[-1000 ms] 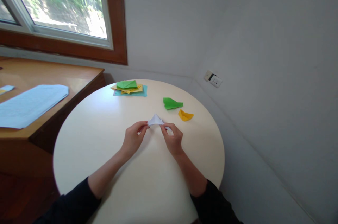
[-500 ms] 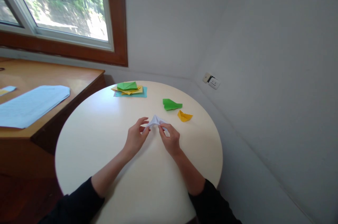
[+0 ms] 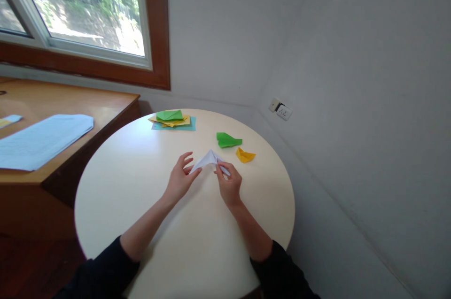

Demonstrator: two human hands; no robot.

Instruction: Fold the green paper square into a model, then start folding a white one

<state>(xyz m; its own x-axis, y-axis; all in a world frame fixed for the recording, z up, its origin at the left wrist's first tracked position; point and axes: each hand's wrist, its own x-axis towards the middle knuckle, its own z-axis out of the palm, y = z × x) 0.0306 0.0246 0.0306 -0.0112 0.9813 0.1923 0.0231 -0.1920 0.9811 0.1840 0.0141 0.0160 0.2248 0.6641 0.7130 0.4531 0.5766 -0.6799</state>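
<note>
A folded piece of white paper (image 3: pixel 206 158) is held up over the middle of the round table, its peak pointing away from me and its two ends slanting down to either side. My right hand (image 3: pixel 230 184) pinches its right part between thumb and fingers. At the left end, my left hand (image 3: pixel 179 180) has its thumb in front of the paper and lower fingers behind it; the index finger is raised off it. Just beyond my right hand lie a small yellow folded paper boat (image 3: pixel 245 155) and a green folded paper piece (image 3: pixel 228 140).
At the far edge of the white round table (image 3: pixel 141 205) lies a stack of coloured papers (image 3: pixel 173 120), green on top. To the left stands a wooden desk (image 3: pixel 105 102) with pale blue sheets (image 3: pixel 49 141). A wall with a socket (image 3: pixel 283 111) rises at the right.
The white paper has spread wider and its peak stands a little farther away. My right hand has shifted slightly right with it, and the left index finger has moved away from the paper.
</note>
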